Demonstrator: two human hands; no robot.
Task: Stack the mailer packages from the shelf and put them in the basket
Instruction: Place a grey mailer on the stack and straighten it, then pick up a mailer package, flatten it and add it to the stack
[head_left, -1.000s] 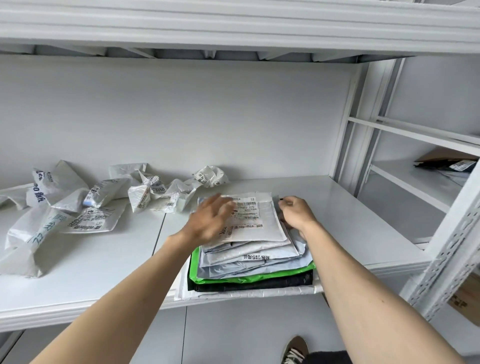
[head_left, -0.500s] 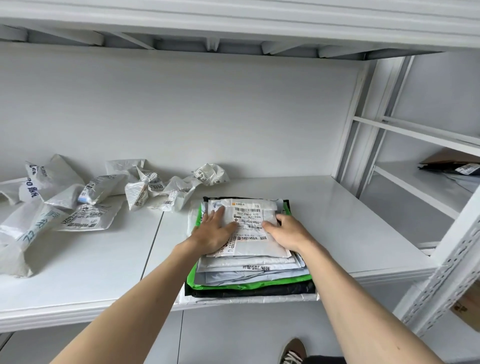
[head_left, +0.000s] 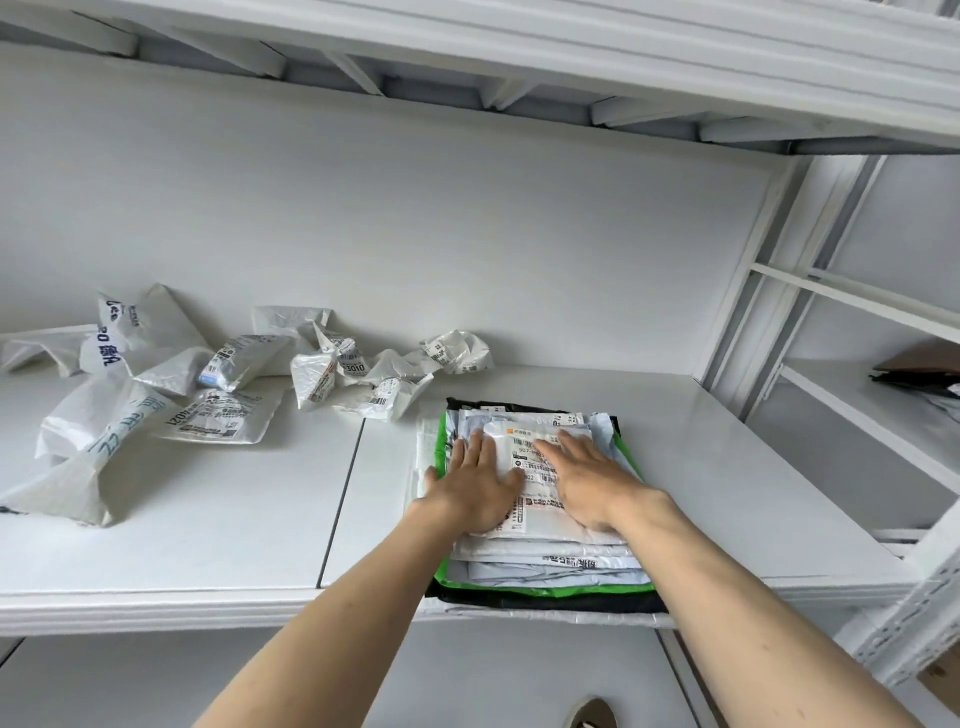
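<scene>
A stack of flat mailer packages (head_left: 545, 569) lies at the front edge of the white shelf (head_left: 208, 545), with white and grey ones on top of a green one and a black one. My left hand (head_left: 480, 488) lies flat on the top white mailer (head_left: 530, 457), fingers spread. Beside it, my right hand (head_left: 587, 480) presses flat on the same mailer's label. Neither hand grips anything. Several crumpled white mailers (head_left: 358, 369) lie loose at the back left of the shelf. No basket is in view.
A large white bag (head_left: 67, 457) sprawls at the far left. An upper shelf (head_left: 571, 57) hangs overhead. White uprights (head_left: 763, 291) stand to the right, with a side shelf (head_left: 852, 415) holding a brown and black parcel (head_left: 919, 366). A shoe tip (head_left: 592, 714) shows below.
My right hand moved from the stack's far right corner onto the top mailer beside my left hand. Both hands now lie flat on it, and the view has tilted upward.
</scene>
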